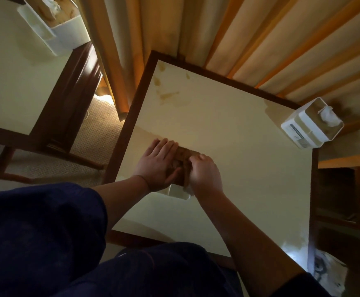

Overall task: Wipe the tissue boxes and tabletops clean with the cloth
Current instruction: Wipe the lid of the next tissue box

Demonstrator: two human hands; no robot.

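A tissue box with a wooden lid [186, 152] and a white base [178, 193] stands in the middle of the cream tabletop [249, 179]. My left hand [156, 165] rests flat on the lid's left side with straight fingers. My right hand [204, 174] is curled over the box's right side and grips a pale cloth [187, 189], of which only a scrap shows under the palm. Brownish stains [167, 95] mark the table's far left part.
A second white tissue box [307, 127] sits on the table's far right corner. A third one [52, 33] stands on another cream table [5, 82] at the left. Curtains [228, 28] hang behind, chair legs [3, 161] stand on carpet [102, 129] at left.
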